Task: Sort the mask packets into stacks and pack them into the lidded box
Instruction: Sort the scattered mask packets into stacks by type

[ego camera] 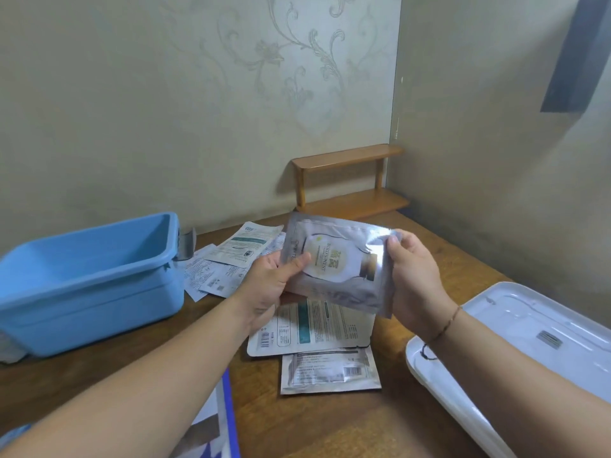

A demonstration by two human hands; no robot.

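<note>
I hold a silver mask packet [340,266] with a jar picture above the table's middle. My left hand [271,285] grips its left edge, thumb on the front. My right hand [413,276] grips its right edge. Under it lie a white packet with teal print [314,328] and a silver packet with a barcode [330,371]. More white packets [224,262] lie spread behind my left hand. The open blue box [92,292] stands at the left with nothing visible inside. Its white lid [535,332] lies flat at the right.
A small wooden two-tier shelf [350,183] stands in the far corner against the walls. A blue-edged printed sheet [218,418] lies at the near edge under my left forearm. The wooden table [330,424] shows bare wood in front.
</note>
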